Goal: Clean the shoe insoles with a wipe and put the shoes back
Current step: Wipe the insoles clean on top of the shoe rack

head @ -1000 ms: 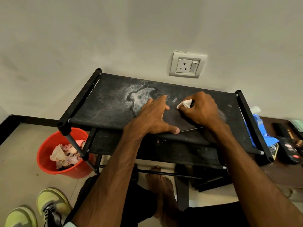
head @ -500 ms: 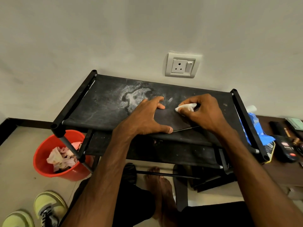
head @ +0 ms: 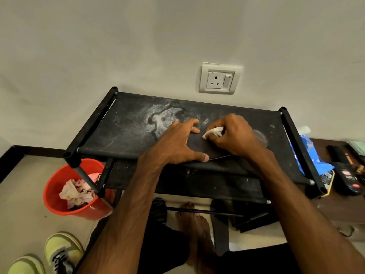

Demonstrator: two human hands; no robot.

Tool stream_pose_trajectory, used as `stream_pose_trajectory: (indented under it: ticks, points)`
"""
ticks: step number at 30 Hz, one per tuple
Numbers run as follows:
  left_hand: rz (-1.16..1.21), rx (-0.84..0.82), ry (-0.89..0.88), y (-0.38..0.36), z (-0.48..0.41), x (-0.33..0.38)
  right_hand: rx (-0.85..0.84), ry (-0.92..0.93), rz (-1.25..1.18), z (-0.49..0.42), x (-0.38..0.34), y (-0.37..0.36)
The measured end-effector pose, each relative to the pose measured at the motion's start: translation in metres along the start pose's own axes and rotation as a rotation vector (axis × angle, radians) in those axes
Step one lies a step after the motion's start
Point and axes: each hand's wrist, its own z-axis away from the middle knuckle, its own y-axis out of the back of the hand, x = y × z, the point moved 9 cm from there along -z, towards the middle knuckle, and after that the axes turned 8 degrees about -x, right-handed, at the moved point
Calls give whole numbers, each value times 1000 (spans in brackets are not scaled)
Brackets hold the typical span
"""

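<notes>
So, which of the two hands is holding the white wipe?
The right hand: it pinches the crumpled white wipe against the flat black insole. The left hand only presses flat on that insole, holding nothing.

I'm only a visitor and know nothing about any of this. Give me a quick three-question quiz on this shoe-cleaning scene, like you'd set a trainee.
1. True or false: the right hand pinches a white wipe.
2. What colour is the bucket beside the shoe rack? A blue, B red, C green.
3. Fill the gap: the left hand presses flat on a dark ____ lying on the rack's top shelf.

Key: 1 true. 2 B. 3 insole.
</notes>
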Motion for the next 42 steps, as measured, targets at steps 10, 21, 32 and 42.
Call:
stream_pose_trajectory:
  ticks: [10, 21, 32, 42]
  points:
    - [-5, 11, -19, 2, 2, 3, -96, 82, 22, 20, -4, -5]
    - [-20, 17, -27, 2, 1, 3, -81, 96, -27, 41, 5, 1]
    - [-123, 4, -93, 10, 4, 5, 280, 27, -296, 58, 46, 38]
    - [-170, -26, -119, 16, 8, 12, 133, 61, -321, 54, 32, 26]
